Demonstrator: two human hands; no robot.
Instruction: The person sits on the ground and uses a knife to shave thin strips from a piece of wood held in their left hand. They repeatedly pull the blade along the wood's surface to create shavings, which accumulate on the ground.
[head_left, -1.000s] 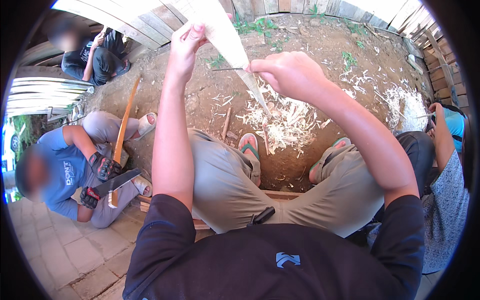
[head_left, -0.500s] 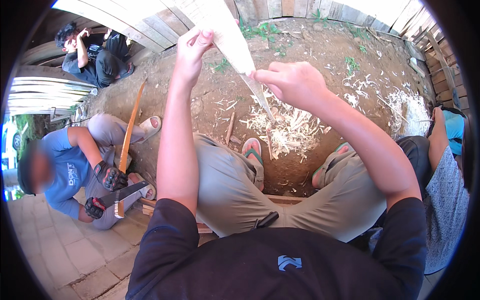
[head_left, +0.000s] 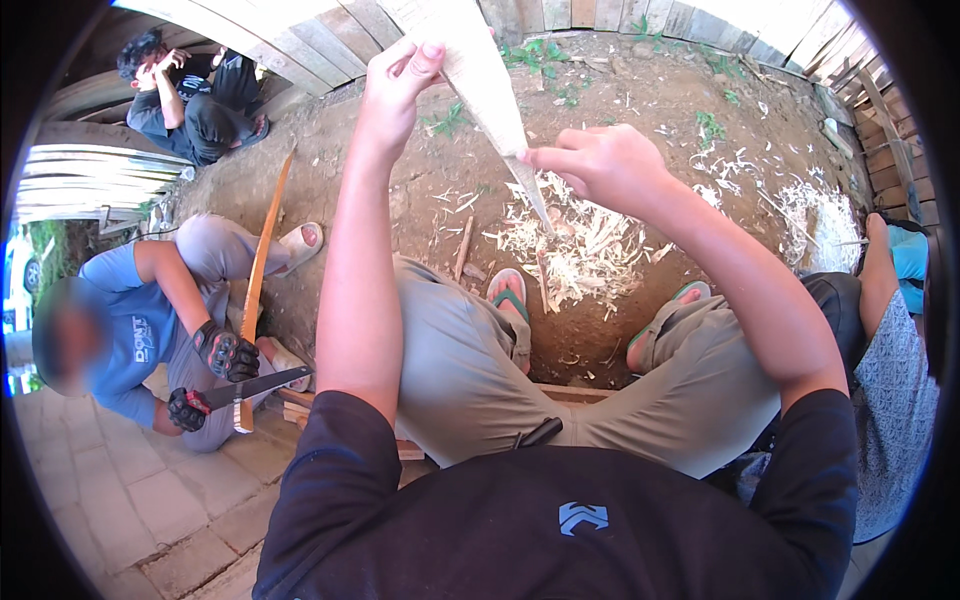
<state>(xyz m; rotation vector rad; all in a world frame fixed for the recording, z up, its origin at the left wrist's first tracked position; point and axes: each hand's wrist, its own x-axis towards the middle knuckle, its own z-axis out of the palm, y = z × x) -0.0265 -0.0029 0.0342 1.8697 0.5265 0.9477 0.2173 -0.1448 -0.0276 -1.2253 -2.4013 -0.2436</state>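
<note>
We had one pale strip point(head_left: 485, 90) in work, held up in the air ahead of the knees. Long axis ran slantwise, from the top edge down and a little to the right. Broad end was up and ran past the top of the view; the sides tapered, and the thin tip pointed down toward the shavings point(head_left: 590, 255) on the ground point(head_left: 350, 125).

Left hand point(head_left: 398, 88): we saw its fingers gripping the broad upper part from the left, thumb on the near face, the others going behind. So the strip lay between thumb and fingers there, most of its length running on below them.

Right hand point(head_left: 610, 170): lower down, right of the strip, fingers curled, foremost fingertip touching the right edge where the taper narrowed. We couldn't tell whether these fingers pinched the edge or held something hidden. The tip stuck out below both hands.

Around: a stick point(head_left: 465, 248) lay left of the shavings, near a sandal point(head_left: 514, 300). At left, a co-worker in black gloves point(head_left: 228, 355) had a saw point(head_left: 265, 384) across a long slat point(head_left: 263, 250), near its lower end. Plank fence point(head_left: 605, 14) stood behind.
</note>
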